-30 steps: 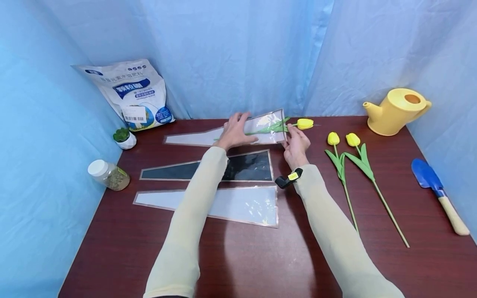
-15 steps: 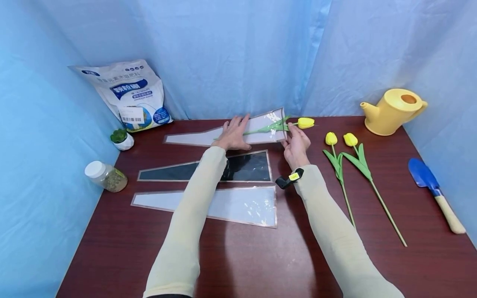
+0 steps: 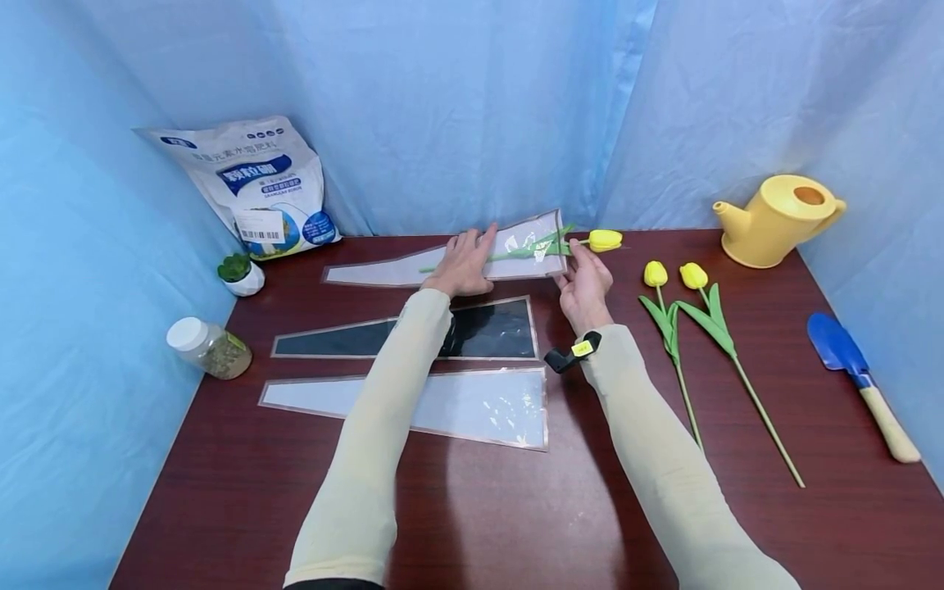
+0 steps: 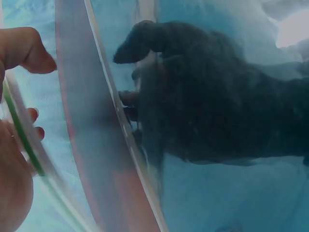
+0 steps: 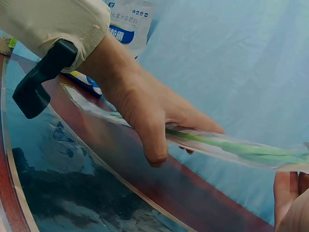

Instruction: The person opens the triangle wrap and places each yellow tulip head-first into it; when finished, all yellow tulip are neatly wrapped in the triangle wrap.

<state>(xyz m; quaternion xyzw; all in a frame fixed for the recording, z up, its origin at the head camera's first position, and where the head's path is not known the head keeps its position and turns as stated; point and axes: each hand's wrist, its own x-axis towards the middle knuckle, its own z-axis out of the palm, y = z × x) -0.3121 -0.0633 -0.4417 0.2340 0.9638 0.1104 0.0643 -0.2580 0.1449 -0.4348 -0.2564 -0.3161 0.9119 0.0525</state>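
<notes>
In the head view a tapered clear flower sleeve lies at the table's back with a yellow tulip partly inside. The stem and part of the leaves are within; the bloom sticks out of the wide right end. My left hand grips the sleeve across its middle. In the right wrist view its thumb is on the near side, and fingertips show below the sleeve. My right hand holds the sleeve's mouth by its near corner, below the tulip stem. Its fingertips are partly hidden.
Closer in lie a black-looking sleeve and a white-looking sleeve. Two yellow tulips lie at right, with a watering can and trowel beyond. At left stand a fertilizer bag, potted succulent and jar.
The wide end of the held sleeve has risen slightly with the tulip in it. Both hands stay nearly in place, and the left thumb has drawn in toward its fingers.
</notes>
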